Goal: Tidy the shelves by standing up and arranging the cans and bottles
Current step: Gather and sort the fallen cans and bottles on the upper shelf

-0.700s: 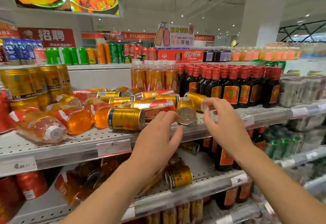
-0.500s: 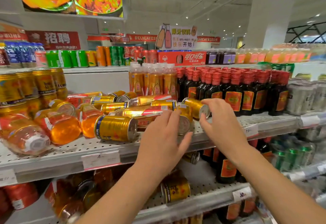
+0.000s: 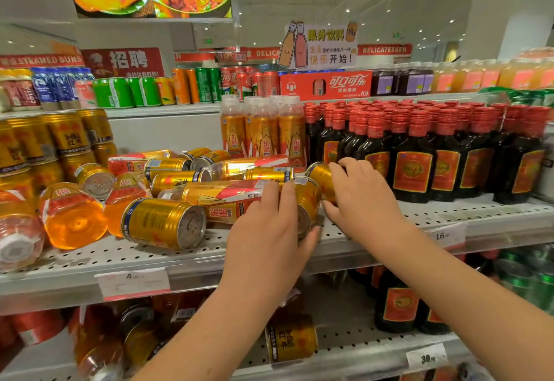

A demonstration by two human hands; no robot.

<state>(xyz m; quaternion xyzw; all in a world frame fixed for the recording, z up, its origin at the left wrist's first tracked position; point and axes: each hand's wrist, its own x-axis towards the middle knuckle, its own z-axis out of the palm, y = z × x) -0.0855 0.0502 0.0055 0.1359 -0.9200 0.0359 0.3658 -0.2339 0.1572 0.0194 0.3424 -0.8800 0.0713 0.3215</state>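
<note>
Reached further in since half a second ago, bringing the left hand (image 3: pixel 266 230) from just short of the fallen cans right down onto one. Now laying it over a gold can (image 3: pixel 308 197) lying on its side near the front edge of the middle shelf (image 3: pixel 449 212), fingers curved across its top and thumb tucked under its end face, so gripping it. Closing the right hand (image 3: pixel 362 200) on a second gold can (image 3: pixel 322 175), also on its side, just behind and to the right of the first and touching it, fingers curled over the top, thumb low beside the first can.

Leaving a jumble to the left on the same shelf: a long red-and-gold bottle (image 3: pixel 221 194) flat against the gripped can, a front can (image 3: pixel 163 223) on its side with its end facing outward, and orange bottles (image 3: pixel 75 218) lying next to it. Standing upright just behind the right hand, in tight rows, dark bottles (image 3: pixel 413 164) with red caps; beside those, to the left, gold-labelled bottles (image 3: pixel 263 134) with white caps. Stacked upright at far left, more gold cans (image 3: pixel 66 134).
</note>
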